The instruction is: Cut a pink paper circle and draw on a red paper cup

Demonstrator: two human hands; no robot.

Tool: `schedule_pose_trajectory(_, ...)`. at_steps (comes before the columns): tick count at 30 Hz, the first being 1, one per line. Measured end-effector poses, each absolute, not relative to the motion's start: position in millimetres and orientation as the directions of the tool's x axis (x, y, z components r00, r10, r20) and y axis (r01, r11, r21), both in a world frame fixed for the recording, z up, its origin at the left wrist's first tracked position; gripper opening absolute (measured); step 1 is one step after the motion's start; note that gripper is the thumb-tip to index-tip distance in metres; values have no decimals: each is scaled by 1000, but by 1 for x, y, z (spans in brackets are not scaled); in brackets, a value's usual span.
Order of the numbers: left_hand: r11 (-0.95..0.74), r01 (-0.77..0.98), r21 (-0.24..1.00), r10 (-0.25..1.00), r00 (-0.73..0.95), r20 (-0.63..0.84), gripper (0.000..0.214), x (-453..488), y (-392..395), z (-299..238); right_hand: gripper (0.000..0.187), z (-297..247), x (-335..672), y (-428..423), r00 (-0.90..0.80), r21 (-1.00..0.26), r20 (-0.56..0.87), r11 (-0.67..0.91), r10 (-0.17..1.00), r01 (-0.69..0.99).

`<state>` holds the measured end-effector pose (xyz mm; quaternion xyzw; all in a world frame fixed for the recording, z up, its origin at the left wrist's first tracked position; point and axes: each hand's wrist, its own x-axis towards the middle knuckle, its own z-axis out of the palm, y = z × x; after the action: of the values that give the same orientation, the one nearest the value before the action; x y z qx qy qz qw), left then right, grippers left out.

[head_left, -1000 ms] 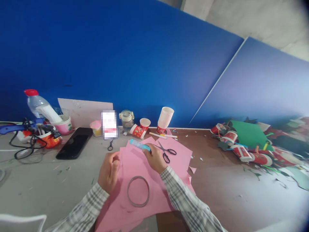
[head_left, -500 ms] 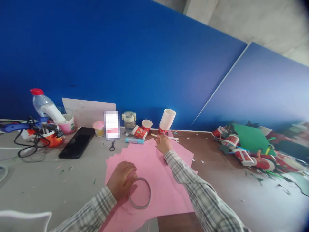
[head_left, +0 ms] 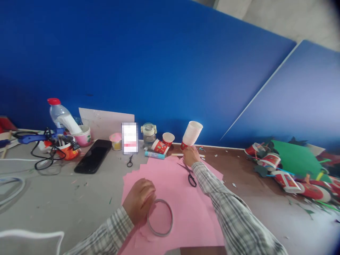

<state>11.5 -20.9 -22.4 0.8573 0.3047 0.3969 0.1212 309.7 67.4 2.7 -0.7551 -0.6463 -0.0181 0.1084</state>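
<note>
My left hand (head_left: 140,200) is closed at the edge of a thin grey ring (head_left: 171,226), its fingertips hidden. The ring stands tilted over a pile of pink paper sheets (head_left: 183,209). Farther forward, my right hand (head_left: 191,156) reaches over a thin cream stick (head_left: 175,154), which shows on both sides of it. Its fingers point down, and their tips are hidden. Just behind it leans a stack of white paper cups (head_left: 191,134) with a red one (head_left: 183,145) at the bottom. Dark-handled scissors (head_left: 192,180) lie on the paper beneath my right wrist.
Two red cups (head_left: 159,146), a light-blue tube (head_left: 154,155), a lidded jar (head_left: 148,136), small scissors (head_left: 129,162) and a black phone (head_left: 93,156) line the back. Red cups and green paper (head_left: 294,159) crowd the right. A blue partition (head_left: 148,63) rises behind.
The view has swung, shifting everything rightward. The cream stick sits lower beneath my right hand, which is closer to the cup stack. The scissors have come into sight. My left hand stays by the ring.
</note>
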Motion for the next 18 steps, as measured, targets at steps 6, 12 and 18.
schedule_pose_trajectory(6, -729, 452, 514, 682, 423, 596, 21, 12, -21, -20, 28, 11, 304, 36, 9, -164, 108, 9, 994, 986)
schedule_pose_trajectory(12, -744, 444, 500, 666, 431, 609, 17, 12, -23, -18, 37, -2, 305, 23, -82, -168, 63, 91, 995, 982)
schedule_pose_trajectory(18, -755, 437, 488, 654, 446, 611, 15, 12, -23, -19, 31, -7, 302, 32, -120, -143, 98, 134, 988, 981)
